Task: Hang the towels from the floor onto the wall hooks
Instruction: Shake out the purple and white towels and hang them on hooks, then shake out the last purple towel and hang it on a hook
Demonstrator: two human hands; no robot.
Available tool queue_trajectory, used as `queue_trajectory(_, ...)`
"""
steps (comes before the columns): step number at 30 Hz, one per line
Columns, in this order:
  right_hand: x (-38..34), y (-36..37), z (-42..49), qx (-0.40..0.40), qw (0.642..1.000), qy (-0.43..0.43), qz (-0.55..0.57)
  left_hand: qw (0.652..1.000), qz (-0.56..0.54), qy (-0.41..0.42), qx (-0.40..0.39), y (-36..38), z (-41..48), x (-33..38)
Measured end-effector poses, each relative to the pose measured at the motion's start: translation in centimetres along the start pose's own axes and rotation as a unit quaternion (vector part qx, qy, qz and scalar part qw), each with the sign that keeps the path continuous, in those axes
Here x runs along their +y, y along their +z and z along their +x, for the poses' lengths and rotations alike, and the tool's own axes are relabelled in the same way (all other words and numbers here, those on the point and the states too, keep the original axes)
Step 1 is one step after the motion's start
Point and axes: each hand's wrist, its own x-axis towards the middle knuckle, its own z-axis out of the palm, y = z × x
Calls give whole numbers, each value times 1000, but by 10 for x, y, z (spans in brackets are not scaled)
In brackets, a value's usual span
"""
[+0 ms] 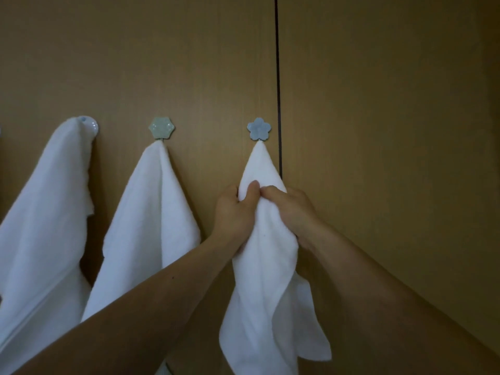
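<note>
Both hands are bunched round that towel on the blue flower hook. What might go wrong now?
1. The left hand and right hand both grip the right towel below the blue flower hook; a downward tug might pull the hook loose.
2. Only a narrow tip of cloth reaches the hook, so it may slip off on release.

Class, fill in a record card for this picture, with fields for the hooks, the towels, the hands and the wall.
Hooks: round pale-blue hook, green hexagonal hook, blue flower-shaped hook
Towels: left white terry towel, middle white terry towel, right white terry towel, one on each hook
Hands: left hand and right hand both grip the right towel
Wall: brown wooden panel wall, dark vertical seam beside the flower hook
</note>
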Motion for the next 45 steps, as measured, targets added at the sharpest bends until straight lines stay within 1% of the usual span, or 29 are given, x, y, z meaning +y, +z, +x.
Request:
queue_trajectory(2, 12, 0, -3, 20, 997, -47, -53, 1000, 19, -6, -15, -1, -4, -11)
queue_trajectory(5, 39, 1, -14, 39, 987, -97, -119, 999, 54, -4, 5, -4, -20, -30)
queue_trajectory(8, 64, 1, -26, 55, 985, -94, -133, 999, 31, -18, 5, -6, -42, -46)
queue_trajectory(10, 77, 1, -39, 66, 983, -89, -149, 998, 45, -30, -13, -11, -59, -55)
queue_trajectory(12, 89, 0, -55, 64, 984, -66, -152, 995, 67, -50, -47, -18, -79, -65)
queue_trajectory(14, 105, -1, -76, 41, 986, -33, -157, 988, 103, -77, -91, -29, -102, -77)
queue_trajectory(16, 121, 1, -100, 17, 979, 9, -202, 974, 117, -113, -155, -43, -129, -85)
queue_trajectory(18, 134, 2, -129, -5, 977, 67, -204, 958, 129, -131, -220, -56, -159, -92)
queue_trajectory(20, 143, 0, -161, -50, 975, 91, -195, 940, 188, -145, -245, -68, -187, -96)
queue_trajectory(22, 147, -6, -193, -99, 965, 109, -218, 918, 241, -182, -259, -82, -216, -95)
queue_trajectory(24, 149, -5, -227, -125, 949, 155, -246, 898, 249, -224, -285, -105, -247, -91)
queue_trajectory(27, 148, 14, -280, -169, 925, 187, -284, 872, 294, -235, -313, -155, -297, -82)
queue_trajectory(31, 145, 76, -342, -238, 888, 199, -340, 844, 336, -296, -296, -239, -370, -71)
queue_trajectory(33, 141, 120, -373, -288, 883, 186, -322, 829, 375, -324, -259, -285, -405, -68)
queue_trajectory(36, 141, 188, -420, -359, 859, 160, -327, 795, 409, -394, -213, -355, -456, -57)
queue_trajectory(39, 140, 256, -465, -454, 819, 116, -330, 759, 428, -469, -144, -422, -503, -36)
queue_trajectory(42, 133, 319, -510, -546, 771, 91, -316, 721, 453, -519, -69, -481, -549, -6)
queue_trajectory(45, 125, 373, -554, -616, 731, 56, -288, 673, 471, -570, 3, -524, -598, 32)
